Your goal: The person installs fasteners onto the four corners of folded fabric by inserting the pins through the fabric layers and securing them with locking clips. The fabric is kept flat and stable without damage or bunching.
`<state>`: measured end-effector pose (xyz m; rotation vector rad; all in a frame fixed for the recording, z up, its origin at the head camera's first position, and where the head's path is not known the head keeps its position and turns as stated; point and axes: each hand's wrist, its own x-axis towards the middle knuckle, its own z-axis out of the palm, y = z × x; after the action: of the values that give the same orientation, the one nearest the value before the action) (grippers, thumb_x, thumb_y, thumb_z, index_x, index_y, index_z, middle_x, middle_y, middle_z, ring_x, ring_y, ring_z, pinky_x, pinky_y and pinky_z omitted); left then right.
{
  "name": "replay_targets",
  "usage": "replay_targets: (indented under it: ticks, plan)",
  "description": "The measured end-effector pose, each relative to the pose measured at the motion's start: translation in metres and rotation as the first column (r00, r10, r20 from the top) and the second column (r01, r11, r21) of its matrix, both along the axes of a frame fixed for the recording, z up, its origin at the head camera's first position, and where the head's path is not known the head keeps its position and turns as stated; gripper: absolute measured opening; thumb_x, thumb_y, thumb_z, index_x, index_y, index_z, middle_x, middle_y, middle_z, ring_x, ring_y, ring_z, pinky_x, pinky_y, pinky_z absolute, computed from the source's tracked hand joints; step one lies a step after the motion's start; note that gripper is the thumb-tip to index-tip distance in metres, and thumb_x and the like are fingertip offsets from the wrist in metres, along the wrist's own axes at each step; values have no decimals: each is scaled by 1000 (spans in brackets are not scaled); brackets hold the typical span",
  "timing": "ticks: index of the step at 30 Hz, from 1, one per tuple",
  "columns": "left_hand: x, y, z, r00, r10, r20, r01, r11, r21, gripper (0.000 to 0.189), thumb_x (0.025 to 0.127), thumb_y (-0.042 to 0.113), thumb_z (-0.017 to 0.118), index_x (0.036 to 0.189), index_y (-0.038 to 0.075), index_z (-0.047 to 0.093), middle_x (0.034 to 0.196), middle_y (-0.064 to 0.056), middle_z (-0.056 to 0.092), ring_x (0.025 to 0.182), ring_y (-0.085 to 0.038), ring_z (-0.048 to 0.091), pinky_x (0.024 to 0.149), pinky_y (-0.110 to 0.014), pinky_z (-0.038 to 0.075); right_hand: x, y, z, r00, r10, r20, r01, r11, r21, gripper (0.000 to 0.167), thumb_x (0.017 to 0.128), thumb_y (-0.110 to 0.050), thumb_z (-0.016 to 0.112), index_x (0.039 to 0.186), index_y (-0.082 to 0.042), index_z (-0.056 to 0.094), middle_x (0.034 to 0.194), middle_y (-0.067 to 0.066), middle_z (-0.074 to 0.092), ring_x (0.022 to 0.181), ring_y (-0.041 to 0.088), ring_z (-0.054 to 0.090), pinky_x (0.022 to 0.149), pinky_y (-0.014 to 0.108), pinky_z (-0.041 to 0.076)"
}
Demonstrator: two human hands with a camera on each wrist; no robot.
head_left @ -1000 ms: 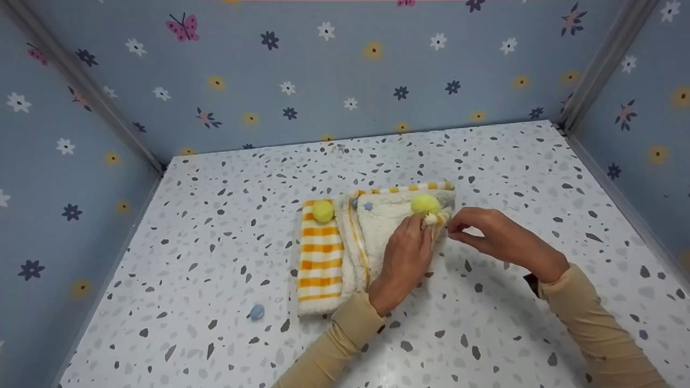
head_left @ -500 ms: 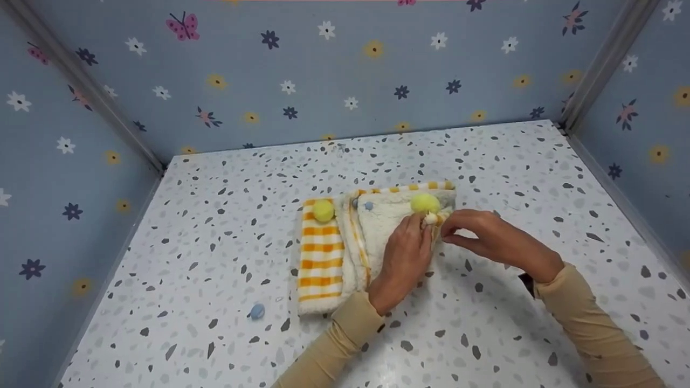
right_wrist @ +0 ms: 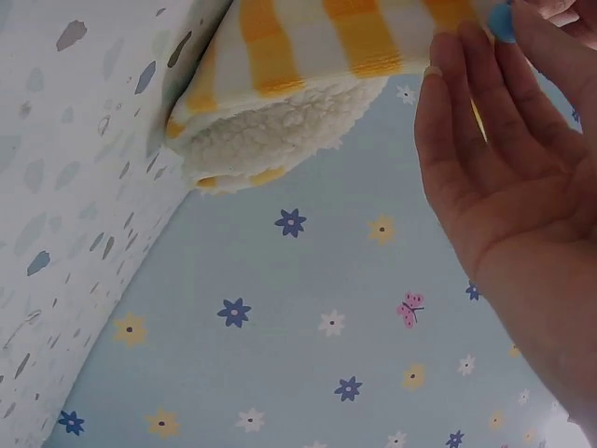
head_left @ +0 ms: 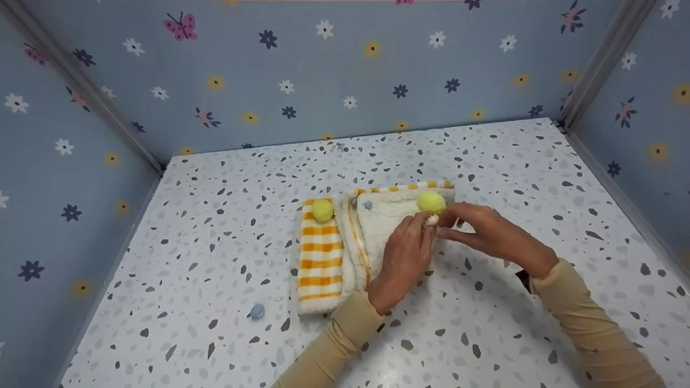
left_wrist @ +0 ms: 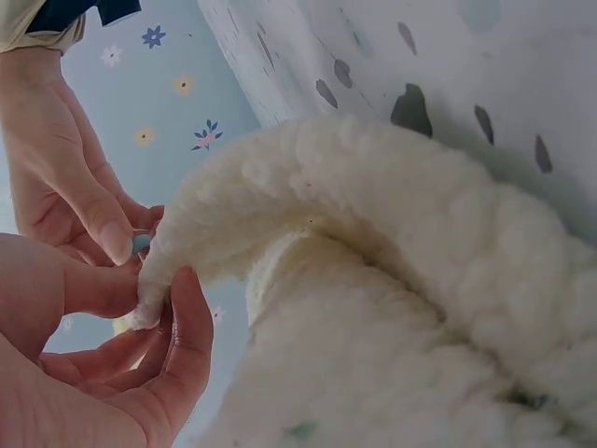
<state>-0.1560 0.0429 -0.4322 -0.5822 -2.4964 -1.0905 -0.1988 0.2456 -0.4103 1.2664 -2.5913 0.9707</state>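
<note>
A folded yellow-and-white checked cloth (head_left: 320, 256) with cream fleece lining lies on the speckled table. Two yellow pom-poms, one on the left checked part (head_left: 322, 210) and one near the right corner (head_left: 431, 202), sit on it. My left hand (head_left: 405, 258) pinches the fleece edge just below the right pom-pom; in the left wrist view, thumb and fingers (left_wrist: 191, 327) grip the raised edge. At the same spot my right hand (head_left: 493, 234) pinches a small light-blue knob (right_wrist: 502, 23) against the cloth's edge. Most of the knob is hidden by the fingers.
Two small blue dots, one of them a round knob (head_left: 368, 205), show at the fleece's upper left. A loose blue knob (head_left: 257, 311) lies on the table (head_left: 188, 258) left of the cloth. Flowered panels (head_left: 345, 64) stand at the back and both sides.
My right hand has moved left, from beside the cloth to its edge at the left fingertips. The right pom-pom has shifted slightly right. My left hand has kept its hold.
</note>
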Motion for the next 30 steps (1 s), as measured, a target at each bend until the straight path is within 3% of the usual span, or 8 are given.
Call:
replay_targets:
  ticks: [5, 9, 11, 16, 20, 30]
  plan:
    - [-1, -1, 2, 1000, -20, 8, 20, 1000, 1, 22, 107, 13, 55, 122, 3, 66, 96, -9, 67, 79, -19, 61, 69, -29, 50, -4, 1, -5, 999, -46, -22, 46, 999, -24, 40, 85, -5, 83, 117, -3, 57, 107, 7, 65, 91, 22, 68, 76, 38, 58]
    - [-2, 0, 3, 1000, -24, 13, 24, 1000, -10, 20, 107, 11, 55, 122, 3, 65, 96, -9, 68, 81, -19, 64, 69, -29, 51, -4, 0, -7, 997, -81, 16, 81, 996, -21, 47, 88, -9, 81, 126, -5, 55, 106, 5, 70, 87, 17, 69, 73, 40, 59]
    - [-2, 0, 4, 1000, -18, 13, 19, 1000, -20, 20, 106, 10, 55, 122, 4, 66, 98, -9, 69, 83, -20, 65, 71, -29, 52, -4, -1, -6, 995, -97, 31, 98, 995, -23, 44, 88, -13, 81, 125, -7, 57, 102, 2, 70, 85, 13, 68, 72, 41, 58]
    - [0, 1, 5, 1000, -20, -23, 19, 999, -37, 18, 106, 8, 56, 120, 6, 68, 99, -7, 72, 88, -20, 68, 74, -27, 54, -6, 0, -6, 993, -108, 56, 112, 992, -57, 26, 89, -17, 81, 111, -13, 68, 91, -8, 68, 79, 8, 63, 71, 30, 53]
    - [2, 1, 5, 998, -15, -69, 12, 999, -47, 17, 106, 9, 55, 116, 7, 70, 94, -5, 73, 86, -19, 69, 73, -26, 54, -8, 1, -10, 996, -83, 24, 85, 992, -93, 18, 88, -13, 81, 105, -14, 72, 88, -9, 69, 76, 7, 63, 69, 23, 51]
    - [5, 0, 6, 1000, 6, -29, -8, 997, -76, 21, 108, 15, 52, 122, 13, 68, 94, -6, 72, 85, -21, 67, 71, -29, 54, -11, 3, -20, 998, -56, 42, 62, 985, -162, 33, 87, -7, 81, 118, -9, 72, 101, -3, 73, 80, 10, 66, 73, 22, 55]
